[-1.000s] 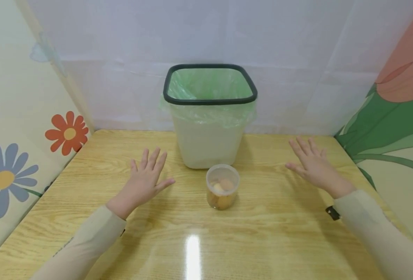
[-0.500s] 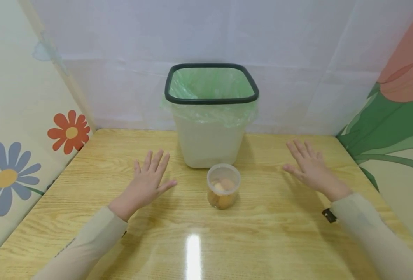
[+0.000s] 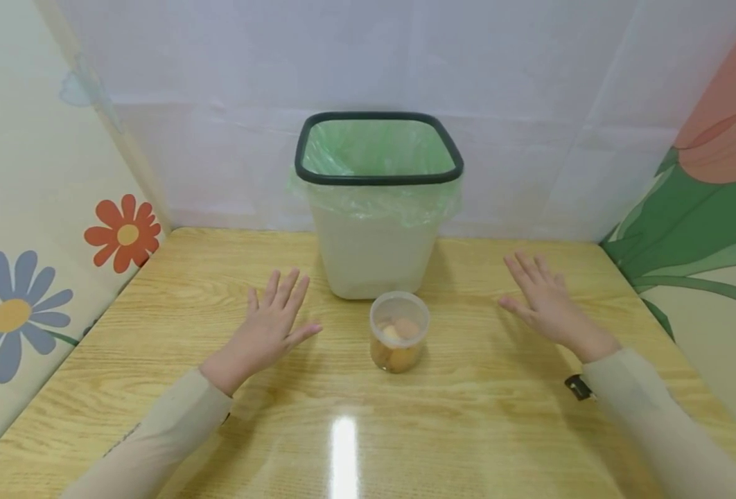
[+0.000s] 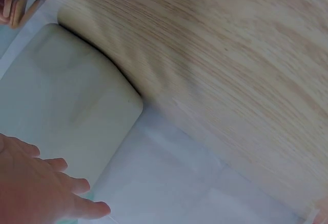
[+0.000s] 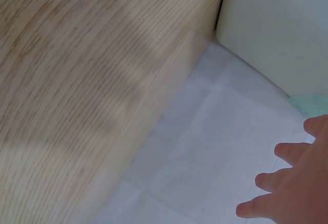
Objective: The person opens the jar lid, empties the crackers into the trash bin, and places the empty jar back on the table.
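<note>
My left hand (image 3: pixel 258 337) is held above the table at the left, fingers spread and straight, holding nothing. At the right, my right hand (image 3: pixel 550 310) hovers with its fingers extended and no object in it. Between the two hands stands a clear round plastic tub (image 3: pixel 399 355) without a lid, partly filled with tan and orange-brown pieces (image 3: pixel 399 331). Right behind the tub is a white wastebasket (image 3: pixel 374 256) with a dark rim and a green plastic bag (image 3: pixel 374 147) lining it. In the left wrist view, some pieces (image 4: pixel 18 8) show at the upper left corner.
The wood-grain table (image 3: pixel 468 423) ends at a white cloth backdrop (image 3: pixel 231 166) behind the wastebasket. Flower-printed panels flank it, one on the left (image 3: pixel 31 173) and one on the right (image 3: pixel 717 305).
Both hands have drifted slightly inward toward the tub and a little nearer the front, fingers still spread. The tub and wastebasket stay in place; the head view has shifted slightly.
</note>
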Demonstrator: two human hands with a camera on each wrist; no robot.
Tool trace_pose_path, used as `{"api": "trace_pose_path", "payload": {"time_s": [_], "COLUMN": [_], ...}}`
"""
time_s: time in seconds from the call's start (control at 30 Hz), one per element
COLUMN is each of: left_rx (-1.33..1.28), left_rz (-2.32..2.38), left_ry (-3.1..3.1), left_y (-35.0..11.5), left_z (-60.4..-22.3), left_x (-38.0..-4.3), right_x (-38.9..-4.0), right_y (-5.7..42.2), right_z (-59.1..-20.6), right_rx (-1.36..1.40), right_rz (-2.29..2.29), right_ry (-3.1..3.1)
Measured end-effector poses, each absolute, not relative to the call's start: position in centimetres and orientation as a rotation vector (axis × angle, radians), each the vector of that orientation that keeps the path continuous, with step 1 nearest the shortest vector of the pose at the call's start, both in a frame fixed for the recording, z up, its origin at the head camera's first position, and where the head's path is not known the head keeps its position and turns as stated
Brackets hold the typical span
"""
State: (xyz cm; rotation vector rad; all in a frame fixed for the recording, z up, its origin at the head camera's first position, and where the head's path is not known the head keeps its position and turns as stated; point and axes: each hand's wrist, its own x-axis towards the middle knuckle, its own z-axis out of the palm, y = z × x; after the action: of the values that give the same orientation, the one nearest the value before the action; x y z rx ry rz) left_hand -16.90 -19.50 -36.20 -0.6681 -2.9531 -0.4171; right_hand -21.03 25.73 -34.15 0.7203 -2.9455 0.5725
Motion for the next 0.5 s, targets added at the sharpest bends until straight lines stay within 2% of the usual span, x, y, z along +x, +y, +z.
{"api": "trace_pose_path", "payload": {"time_s": [0.5], "left_rx": [-0.696], "left_rz": [-0.414], "left_ry": [-2.957], "left_y": [-19.12], "left_z": [-36.75], "left_x": [-16.6], "right_x": [-20.92], "right_y": [24.75], "right_z": [-34.97], "right_rx": [0.754], "right_rz": [0.598], "right_ry": [-2.93]}}
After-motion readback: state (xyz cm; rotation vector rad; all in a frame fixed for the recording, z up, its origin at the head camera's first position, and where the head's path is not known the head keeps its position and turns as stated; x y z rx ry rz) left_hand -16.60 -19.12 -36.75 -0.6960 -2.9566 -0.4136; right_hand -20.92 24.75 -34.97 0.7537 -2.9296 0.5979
